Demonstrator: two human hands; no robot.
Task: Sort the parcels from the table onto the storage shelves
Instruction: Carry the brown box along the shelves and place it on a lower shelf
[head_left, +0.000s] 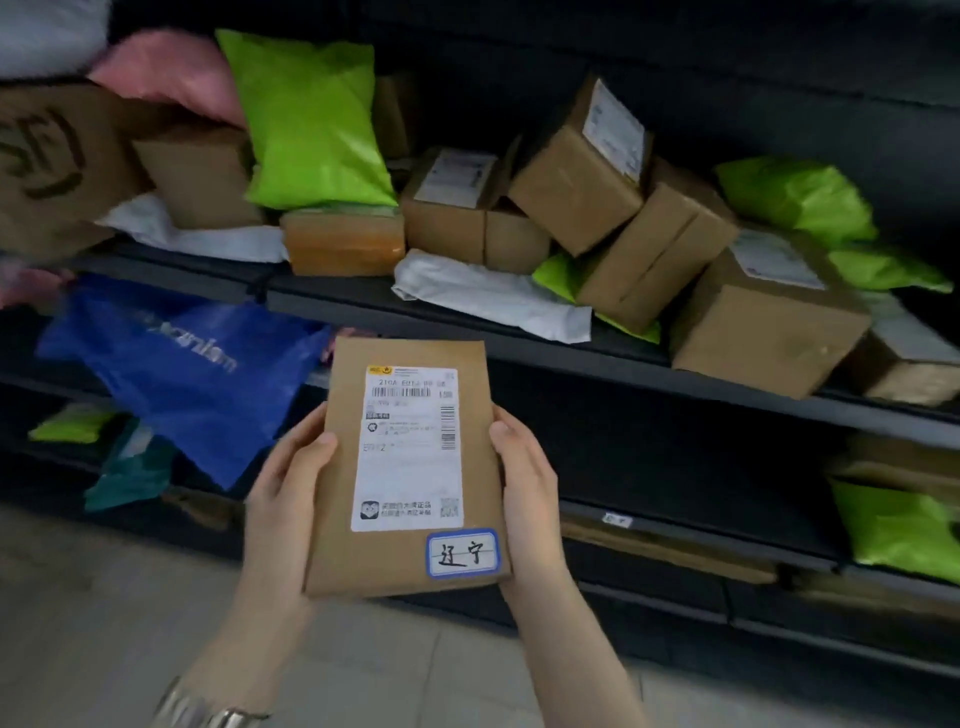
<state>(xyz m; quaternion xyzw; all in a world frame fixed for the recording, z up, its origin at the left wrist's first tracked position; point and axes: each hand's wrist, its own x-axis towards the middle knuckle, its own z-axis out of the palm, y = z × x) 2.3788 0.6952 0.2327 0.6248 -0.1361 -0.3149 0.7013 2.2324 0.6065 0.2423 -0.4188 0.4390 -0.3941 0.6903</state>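
Note:
I hold a flat brown cardboard parcel (337, 499) upright in front of the dark storage shelves (519, 345). It carries a white shipping label and a small blue-bordered handwritten sticker at its lower right. My left hand (288, 478) grips its left edge and my right hand (524, 478) grips its right edge, thumbs on the front. The parcel hangs level with the gap below the middle shelf.
The middle shelf is crowded with brown boxes (576, 182), green mailers (311, 119) and white mailers (488, 293). A blue bag (197, 374) hangs over the lower left shelf. More green mailers (898, 530) lie at lower right. Pale floor tiles (104, 597) show beneath.

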